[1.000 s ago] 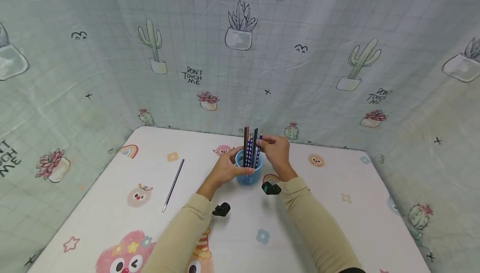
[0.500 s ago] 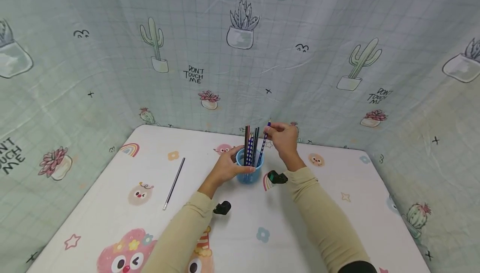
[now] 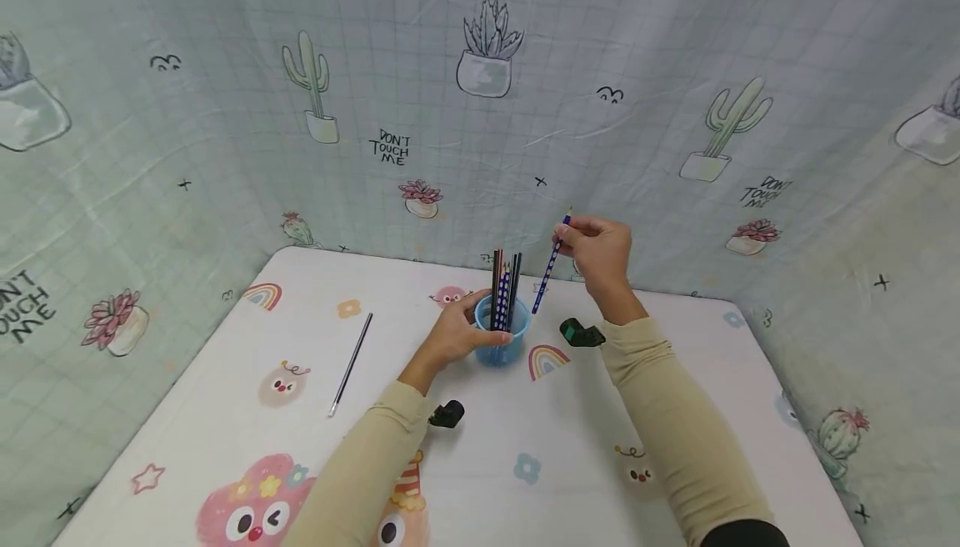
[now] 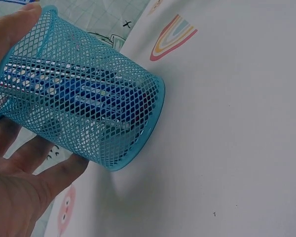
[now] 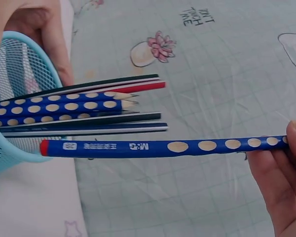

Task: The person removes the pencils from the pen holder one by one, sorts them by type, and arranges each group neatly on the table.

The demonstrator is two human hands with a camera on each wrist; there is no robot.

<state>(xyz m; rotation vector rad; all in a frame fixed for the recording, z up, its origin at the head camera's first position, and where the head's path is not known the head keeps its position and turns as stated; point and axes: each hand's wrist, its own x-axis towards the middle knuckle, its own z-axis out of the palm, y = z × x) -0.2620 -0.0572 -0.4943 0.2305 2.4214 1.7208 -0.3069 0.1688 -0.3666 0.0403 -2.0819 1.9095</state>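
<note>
Head view: the right hand [image 3: 600,253] pinches a blue dotted pencil [image 3: 550,268] by its upper end, clear of the blue mesh pencil cup [image 3: 501,340]. The left hand [image 3: 453,335] grips the cup, which stands on the table [image 3: 675,414] holding other pencils [image 3: 504,290].

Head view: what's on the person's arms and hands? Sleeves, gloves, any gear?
Both arms wear long beige sleeves, left sleeve and right sleeve, ending at the wrists. The left hand and right hand are bare, no gloves. A small black camera sits by each wrist, left, right.
</note>
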